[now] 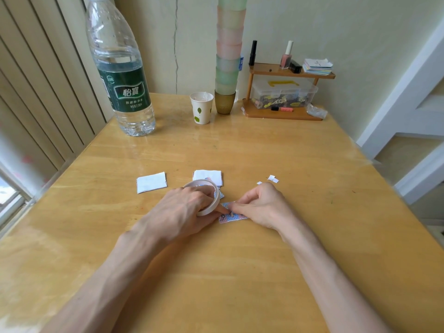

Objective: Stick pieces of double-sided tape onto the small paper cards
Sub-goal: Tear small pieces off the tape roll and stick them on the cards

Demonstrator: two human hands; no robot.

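My left hand grips a white roll of double-sided tape, its fingers curled through the ring. The roll's lower edge meets a small blue patterned card lying flat on the wooden table. My right hand pinches at the card's upper edge, right beside the roll, with its fingertips together. What lies between those fingertips is too small to tell. Behind the roll sits a stack of white-backed cards. A second white stack lies to the left.
Small white paper scraps lie right of my hands. A large water bottle stands back left, a paper cup and a tall stack of cups at the back. A wooden shelf holds a clear box.
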